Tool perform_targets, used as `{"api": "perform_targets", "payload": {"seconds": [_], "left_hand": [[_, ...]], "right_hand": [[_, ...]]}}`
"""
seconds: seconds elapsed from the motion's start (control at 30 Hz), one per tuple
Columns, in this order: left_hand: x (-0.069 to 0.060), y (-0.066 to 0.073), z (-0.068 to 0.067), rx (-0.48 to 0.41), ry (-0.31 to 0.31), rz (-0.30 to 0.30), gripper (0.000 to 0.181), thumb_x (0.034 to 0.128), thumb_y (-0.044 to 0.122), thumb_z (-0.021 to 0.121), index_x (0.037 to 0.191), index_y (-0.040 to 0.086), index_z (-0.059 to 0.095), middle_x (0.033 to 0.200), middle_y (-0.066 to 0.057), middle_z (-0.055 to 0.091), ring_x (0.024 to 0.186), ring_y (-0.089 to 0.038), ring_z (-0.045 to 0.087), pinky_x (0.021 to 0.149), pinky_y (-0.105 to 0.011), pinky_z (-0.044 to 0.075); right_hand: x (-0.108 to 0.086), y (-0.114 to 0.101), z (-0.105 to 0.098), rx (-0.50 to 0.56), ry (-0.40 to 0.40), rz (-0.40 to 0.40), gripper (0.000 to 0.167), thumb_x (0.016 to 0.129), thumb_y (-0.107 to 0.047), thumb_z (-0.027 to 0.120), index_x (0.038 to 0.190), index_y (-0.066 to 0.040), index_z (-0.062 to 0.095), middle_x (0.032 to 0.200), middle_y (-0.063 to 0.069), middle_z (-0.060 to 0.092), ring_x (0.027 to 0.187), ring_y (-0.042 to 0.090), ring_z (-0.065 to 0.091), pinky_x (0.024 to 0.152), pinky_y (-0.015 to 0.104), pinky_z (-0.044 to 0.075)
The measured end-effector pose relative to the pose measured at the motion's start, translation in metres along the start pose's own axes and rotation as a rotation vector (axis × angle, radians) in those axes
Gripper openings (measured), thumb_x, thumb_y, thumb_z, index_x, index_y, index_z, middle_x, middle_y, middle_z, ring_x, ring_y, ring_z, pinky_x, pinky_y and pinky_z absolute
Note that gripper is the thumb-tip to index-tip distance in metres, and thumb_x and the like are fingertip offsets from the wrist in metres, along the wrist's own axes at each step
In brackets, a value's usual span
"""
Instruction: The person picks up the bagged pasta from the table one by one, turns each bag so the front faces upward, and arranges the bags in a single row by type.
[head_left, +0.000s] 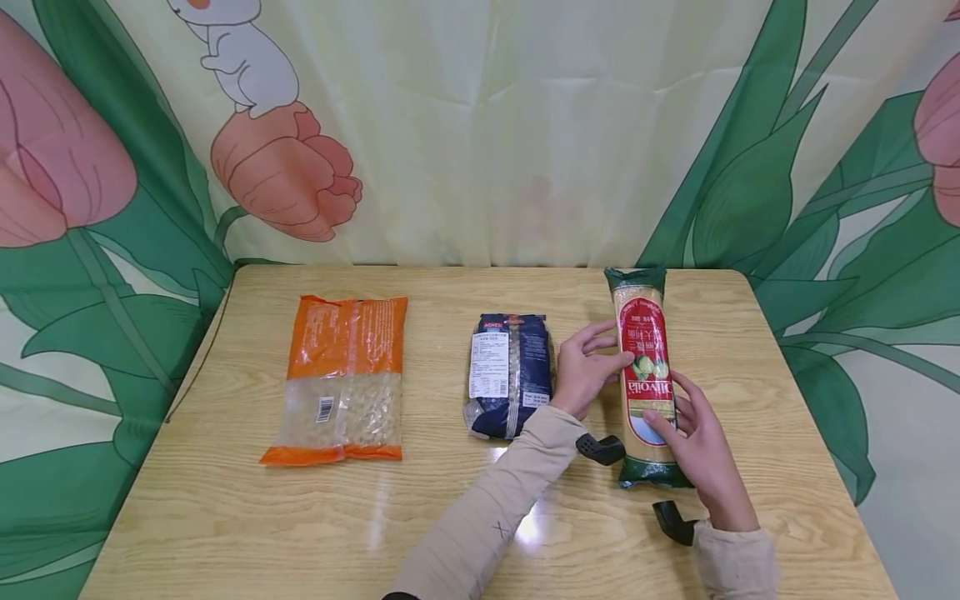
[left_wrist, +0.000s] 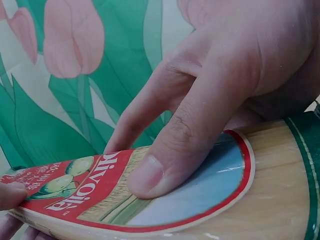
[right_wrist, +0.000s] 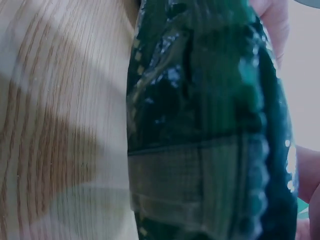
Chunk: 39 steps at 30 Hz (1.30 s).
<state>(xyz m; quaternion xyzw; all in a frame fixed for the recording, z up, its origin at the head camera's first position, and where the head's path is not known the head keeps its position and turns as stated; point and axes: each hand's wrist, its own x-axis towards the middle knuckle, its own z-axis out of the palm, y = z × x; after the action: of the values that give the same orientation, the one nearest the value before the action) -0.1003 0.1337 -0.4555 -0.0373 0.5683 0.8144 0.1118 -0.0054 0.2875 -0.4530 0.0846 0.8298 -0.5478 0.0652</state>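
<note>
A long pasta pack (head_left: 645, 337) with a red label and dark green ends lies lengthwise at the table's right side. My left hand (head_left: 588, 367) holds its left edge, thumb on the label near the olives. From the right, my right hand (head_left: 701, 442) grips the lower half, thumb on the label's blue part. The left wrist view has the right hand (left_wrist: 225, 75) large over the pack (left_wrist: 270, 170), with the left thumb (left_wrist: 12, 195) at the left edge. In the right wrist view the pack's green end (right_wrist: 200, 110) hides most of the fingers.
Left of the pack lies a dark blue bag (head_left: 528, 358) with a white label, close beside my left wrist. Farther left is an orange and clear bag (head_left: 345, 358). A flower-print curtain (head_left: 480, 133) hangs behind the wooden table (head_left: 300, 533).
</note>
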Motion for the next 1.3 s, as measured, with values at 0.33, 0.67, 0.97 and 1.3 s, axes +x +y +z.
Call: {"api": "perform_targets", "payload": {"seconds": [0.33, 0.67, 0.97, 1.3], "left_hand": [[0.003, -0.001, 0.001, 0.045, -0.007, 0.006, 0.048, 0.0810, -0.002, 0.078, 0.123, 0.020, 0.070, 0.100, 0.003, 0.074, 0.076, -0.012, 0.069, 0.063, -0.032, 0.061], [0.011, -0.011, 0.003, 0.061, 0.011, -0.030, 0.052, 0.0808, -0.005, 0.077, 0.127, 0.017, 0.068, 0.105, -0.001, 0.073, 0.081, -0.017, 0.071, 0.067, -0.036, 0.062], [0.014, -0.022, 0.007, 0.146, 0.017, -0.076, 0.066, 0.0775, -0.014, 0.073, 0.136, 0.014, 0.060, 0.120, -0.008, 0.069, 0.093, -0.021, 0.070, 0.076, -0.033, 0.061], [0.022, -0.037, 0.005, 0.191, -0.018, -0.121, 0.070, 0.0786, -0.016, 0.071, 0.141, 0.011, 0.055, 0.130, -0.011, 0.063, 0.103, -0.023, 0.067, 0.084, -0.034, 0.059]], "right_hand": [[0.005, 0.002, -0.003, 0.015, -0.002, 0.015, 0.079, 0.099, -0.030, 0.062, 0.159, -0.012, 0.014, 0.145, 0.029, 0.044, 0.094, -0.010, 0.057, 0.075, 0.021, 0.057], [0.015, 0.008, -0.007, -0.034, -0.004, 0.019, 0.077, 0.099, -0.031, 0.061, 0.159, -0.010, 0.018, 0.145, 0.030, 0.044, 0.109, 0.022, 0.061, 0.076, 0.023, 0.057], [0.028, 0.017, -0.007, -0.020, -0.029, 0.048, 0.077, 0.099, -0.029, 0.062, 0.159, -0.008, 0.017, 0.147, 0.031, 0.041, 0.111, 0.026, 0.061, 0.077, 0.022, 0.057], [0.029, 0.014, -0.007, -0.093, 0.010, 0.099, 0.074, 0.100, -0.027, 0.061, 0.159, -0.009, 0.020, 0.145, 0.031, 0.042, 0.114, 0.038, 0.058, 0.076, 0.028, 0.057]]}}
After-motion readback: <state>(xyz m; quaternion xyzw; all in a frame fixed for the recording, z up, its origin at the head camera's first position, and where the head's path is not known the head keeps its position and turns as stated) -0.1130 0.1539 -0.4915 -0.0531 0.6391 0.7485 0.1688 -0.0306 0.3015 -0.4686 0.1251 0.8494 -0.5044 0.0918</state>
